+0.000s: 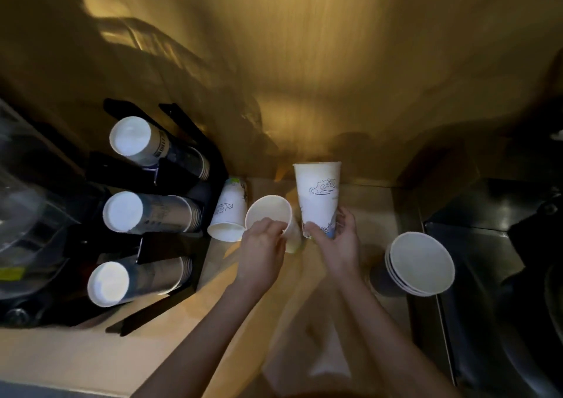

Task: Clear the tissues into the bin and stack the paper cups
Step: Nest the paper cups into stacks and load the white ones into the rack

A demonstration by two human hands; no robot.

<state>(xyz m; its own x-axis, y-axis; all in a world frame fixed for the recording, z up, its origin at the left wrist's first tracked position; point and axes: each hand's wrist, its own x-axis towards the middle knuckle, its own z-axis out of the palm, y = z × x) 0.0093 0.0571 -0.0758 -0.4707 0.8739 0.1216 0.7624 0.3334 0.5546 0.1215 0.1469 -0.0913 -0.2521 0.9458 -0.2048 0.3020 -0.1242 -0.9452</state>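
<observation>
My left hand grips the rim of an open white paper cup standing mouth up on the counter. My right hand holds a tall white cup with blue cloud print upside down, just right of that cup. Another printed cup lies on its side at the left, mouth toward me. A short stack of nested cups stands at the right. A pale tissue-like sheet lies blurred on the counter between my forearms.
A black cup dispenser at the left holds three horizontal rows of stacked cups. A clear plastic container is at the far left. A dark sink or appliance borders the counter on the right. A brassy wall rises behind.
</observation>
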